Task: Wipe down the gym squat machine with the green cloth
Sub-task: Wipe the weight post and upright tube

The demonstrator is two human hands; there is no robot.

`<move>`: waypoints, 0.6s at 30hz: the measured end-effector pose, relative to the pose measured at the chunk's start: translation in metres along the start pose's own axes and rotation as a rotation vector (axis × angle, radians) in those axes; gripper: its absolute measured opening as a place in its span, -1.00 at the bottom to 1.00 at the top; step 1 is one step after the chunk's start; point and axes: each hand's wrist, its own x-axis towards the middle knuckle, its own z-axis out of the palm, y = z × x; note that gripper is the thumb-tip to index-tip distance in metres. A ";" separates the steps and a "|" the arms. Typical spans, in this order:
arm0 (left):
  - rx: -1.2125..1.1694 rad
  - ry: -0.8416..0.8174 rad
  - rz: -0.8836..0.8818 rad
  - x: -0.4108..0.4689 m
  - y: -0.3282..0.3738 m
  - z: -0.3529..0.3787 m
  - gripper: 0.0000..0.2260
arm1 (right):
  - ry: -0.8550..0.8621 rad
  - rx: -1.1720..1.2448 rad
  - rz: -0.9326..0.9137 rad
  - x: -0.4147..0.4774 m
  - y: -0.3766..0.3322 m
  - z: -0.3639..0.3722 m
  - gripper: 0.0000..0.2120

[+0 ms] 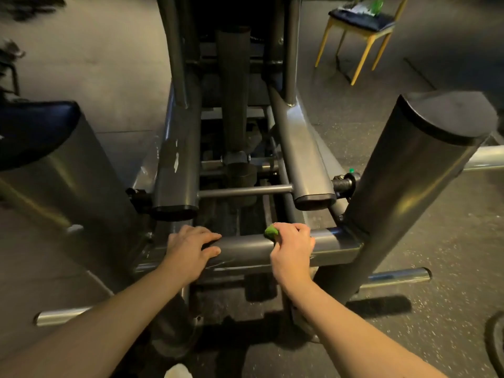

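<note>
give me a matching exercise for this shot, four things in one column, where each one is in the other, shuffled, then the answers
Things
1. left hand
2. bunched green cloth
3. wooden chair with yellow legs and dark cushion
4. thin steel rod

Places
A. upper right of the view, standing on the floor
B. spanning the gap between the two grey tube ends
C. resting on the grey horizontal crossbar, holding nothing
D. held in the right hand, against the crossbar

Pairs: 1-C, 2-D, 3-A, 4-B
</note>
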 end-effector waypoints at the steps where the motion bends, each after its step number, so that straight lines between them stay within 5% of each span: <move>1: 0.021 -0.010 0.017 0.002 -0.001 0.001 -0.67 | 0.019 -0.012 -0.021 0.000 0.003 0.003 -0.75; 9: -0.011 0.129 0.066 0.010 -0.021 0.022 -0.46 | 0.088 -0.095 -0.129 0.004 0.018 0.023 -0.67; 18: -0.076 0.258 0.088 0.002 -0.018 0.033 -0.59 | 0.096 -0.063 -0.484 -0.006 0.029 0.026 -0.75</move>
